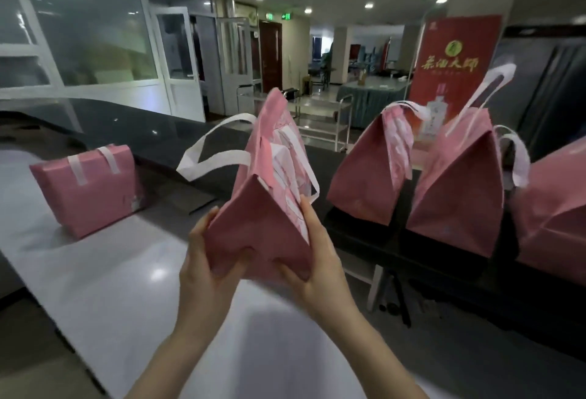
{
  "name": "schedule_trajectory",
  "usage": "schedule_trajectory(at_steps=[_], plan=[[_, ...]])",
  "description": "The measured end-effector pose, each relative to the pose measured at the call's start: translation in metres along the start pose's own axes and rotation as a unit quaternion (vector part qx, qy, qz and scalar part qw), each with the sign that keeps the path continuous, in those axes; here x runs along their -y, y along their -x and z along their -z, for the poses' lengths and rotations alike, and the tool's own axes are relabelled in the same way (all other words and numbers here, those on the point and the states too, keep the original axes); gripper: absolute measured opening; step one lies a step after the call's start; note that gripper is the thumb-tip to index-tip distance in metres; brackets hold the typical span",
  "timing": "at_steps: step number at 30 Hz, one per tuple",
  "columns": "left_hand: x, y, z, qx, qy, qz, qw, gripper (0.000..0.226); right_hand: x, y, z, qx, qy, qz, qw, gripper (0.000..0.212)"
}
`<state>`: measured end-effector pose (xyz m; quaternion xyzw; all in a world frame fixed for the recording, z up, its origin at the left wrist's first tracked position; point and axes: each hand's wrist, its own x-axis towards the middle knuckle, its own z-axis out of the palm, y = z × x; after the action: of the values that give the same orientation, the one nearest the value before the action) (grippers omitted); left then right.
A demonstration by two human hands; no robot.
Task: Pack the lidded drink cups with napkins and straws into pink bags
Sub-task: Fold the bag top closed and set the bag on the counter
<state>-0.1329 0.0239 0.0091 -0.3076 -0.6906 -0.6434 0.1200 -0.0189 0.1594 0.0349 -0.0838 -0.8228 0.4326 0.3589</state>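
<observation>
While a stack of folded bags (85, 186) lay at left on the white counter (126, 272), a person held one pink bag (263, 208) raised at centre. The left hand (203, 268) and right hand (317, 265) each gripped a bottom corner, fingers curled and thumbs pressed into the base, apparently to square it open for packing. At right, standing bags (459, 183) lined the dark ledge (396, 249), seemingly set aside; no cups, napkins or straws showed.

White counter (126, 272): stack of folded pink bags (88, 189) lies toward its left. Raised dark ledge (412, 256) alongside carries a row of upright pink bags (364, 176).
</observation>
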Motion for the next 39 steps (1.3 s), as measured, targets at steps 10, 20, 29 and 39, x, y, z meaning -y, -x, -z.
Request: schedule_trajectory(at_steps=[10,20,29,39], plan=[[0.065,-0.162,-0.050,0.166,0.075,-0.027,0.983,0.074,-0.037,-0.120,-0.042,-0.137,0.052,-0.077,0.986,0.097],[0.118,-0.219,-0.112,0.225,0.097,-0.030,0.969,0.075,-0.094,-0.174,-0.047,-0.181,0.111,-0.147,0.966,0.098],[0.134,-0.248,-0.151,0.224,0.096,-0.036,0.969,0.073,-0.123,-0.208,-0.042,-0.204,0.168,-0.176,0.948,0.102],[0.134,-0.252,-0.149,0.238,0.056,-0.028,0.969,0.078,-0.112,-0.206,-0.039,-0.186,0.182,-0.201,0.944,0.098]])
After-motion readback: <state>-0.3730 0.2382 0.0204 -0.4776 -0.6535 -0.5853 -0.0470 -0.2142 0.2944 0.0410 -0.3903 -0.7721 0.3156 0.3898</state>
